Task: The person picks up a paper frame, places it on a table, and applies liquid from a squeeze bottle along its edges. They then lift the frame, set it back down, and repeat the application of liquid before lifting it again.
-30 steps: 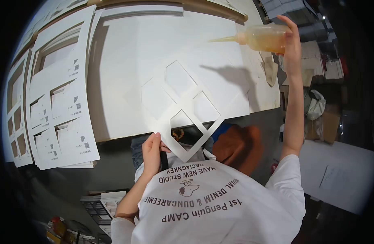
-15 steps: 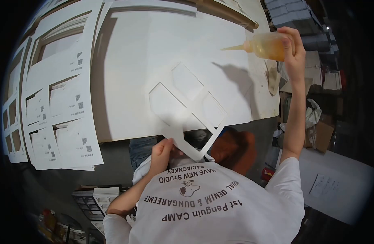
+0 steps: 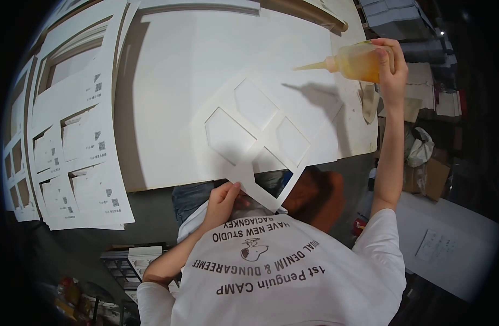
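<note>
My right hand (image 3: 390,70) is closed around a squeeze bottle (image 3: 359,62) of yellowish liquid. The bottle lies sideways in the air above the white work surface, its long thin nozzle pointing left and casting a shadow below. With my left hand (image 3: 222,204) I pinch the near left edge of a white panel (image 3: 257,142) that has several angular cut-out windows. This panel lies mostly on the white surface, and its near corner sticks out past the table edge towards my shirt. The fingertips under the panel are hidden.
White printed sheets with cut-out windows (image 3: 76,168) lie along the left of the table (image 3: 173,81). More frame-like pieces sit at the far edge. Stacks and boxes (image 3: 415,81) stand at the right. A brownish-orange object (image 3: 317,201) is below the table's front edge.
The panel and my left hand have shifted slightly to the right. My right hand with the bottle is nearly where it was.
</note>
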`<control>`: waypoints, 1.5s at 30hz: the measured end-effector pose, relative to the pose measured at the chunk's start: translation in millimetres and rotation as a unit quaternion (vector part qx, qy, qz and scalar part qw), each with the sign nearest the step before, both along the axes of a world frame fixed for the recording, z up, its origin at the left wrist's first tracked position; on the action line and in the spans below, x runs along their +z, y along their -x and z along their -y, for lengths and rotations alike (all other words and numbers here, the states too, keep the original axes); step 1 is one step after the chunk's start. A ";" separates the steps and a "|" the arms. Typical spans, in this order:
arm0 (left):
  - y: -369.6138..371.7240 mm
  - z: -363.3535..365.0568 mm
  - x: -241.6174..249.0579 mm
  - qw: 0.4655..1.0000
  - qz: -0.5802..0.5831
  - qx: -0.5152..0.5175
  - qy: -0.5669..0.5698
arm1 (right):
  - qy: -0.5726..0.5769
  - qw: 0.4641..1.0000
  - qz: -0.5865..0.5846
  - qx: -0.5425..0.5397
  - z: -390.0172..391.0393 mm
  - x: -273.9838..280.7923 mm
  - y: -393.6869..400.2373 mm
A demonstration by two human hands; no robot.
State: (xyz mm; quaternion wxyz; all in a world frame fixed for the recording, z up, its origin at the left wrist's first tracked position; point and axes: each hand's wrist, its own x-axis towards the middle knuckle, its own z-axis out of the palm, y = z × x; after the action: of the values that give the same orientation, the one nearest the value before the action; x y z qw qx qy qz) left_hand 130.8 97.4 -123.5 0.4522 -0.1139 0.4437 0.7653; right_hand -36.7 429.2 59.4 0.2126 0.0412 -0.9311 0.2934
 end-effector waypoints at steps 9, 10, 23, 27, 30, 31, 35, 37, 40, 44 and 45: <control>0.8 -6.0 -2.1 1.000 0.006 -0.008 -0.001 | -0.002 0.996 0.089 -0.006 -10.7 5.1 1.3; 0.7 -6.2 -2.5 1.000 0.009 -0.005 -0.005 | -0.003 0.993 0.112 -0.022 -4.8 9.2 -1.3; 2.3 -4.3 -4.2 1.000 0.018 -0.011 0.002 | -0.005 0.992 0.121 -0.036 1.3 10.6 -6.3; 0.6 -5.4 -6.3 1.000 0.017 -0.011 0.004 | 0.042 0.989 0.116 -0.083 3.4 6.7 -9.4; -0.4 -7.8 -8.3 1.000 0.017 -0.011 0.003 | 0.160 0.975 0.096 -0.120 -12.1 -14.8 -11.8; -0.1 -8.2 -8.4 1.000 0.017 -0.011 0.004 | 0.208 0.966 0.095 -0.121 -23.3 -24.4 -12.3; 1.6 -7.8 -6.2 1.000 0.024 -0.012 0.008 | 0.252 0.952 0.114 -0.133 -37.0 -46.0 -16.8; 1.9 -6.8 -6.8 1.000 0.028 -0.014 0.004 | 0.267 0.949 0.100 -0.133 -35.4 -51.7 -15.0; 3.0 -8.6 -4.9 1.000 0.030 -0.004 0.003 | 0.271 0.948 0.094 -0.137 -42.8 -61.2 -10.8; 5.0 -8.3 -5.5 0.999 0.027 -0.014 0.012 | 0.290 0.945 0.065 -0.140 -49.8 -77.6 -2.8; 5.7 -8.5 -4.3 0.999 0.029 -0.012 0.013 | 0.297 0.942 0.056 -0.142 -51.6 -83.5 -1.2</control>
State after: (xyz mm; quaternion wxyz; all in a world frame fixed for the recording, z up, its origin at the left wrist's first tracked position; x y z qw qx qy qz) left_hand 125.1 105.9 -127.8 0.4724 -0.1370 0.4416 0.7503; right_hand -35.5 480.7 -24.1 0.2022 -0.1734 -0.8081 0.5254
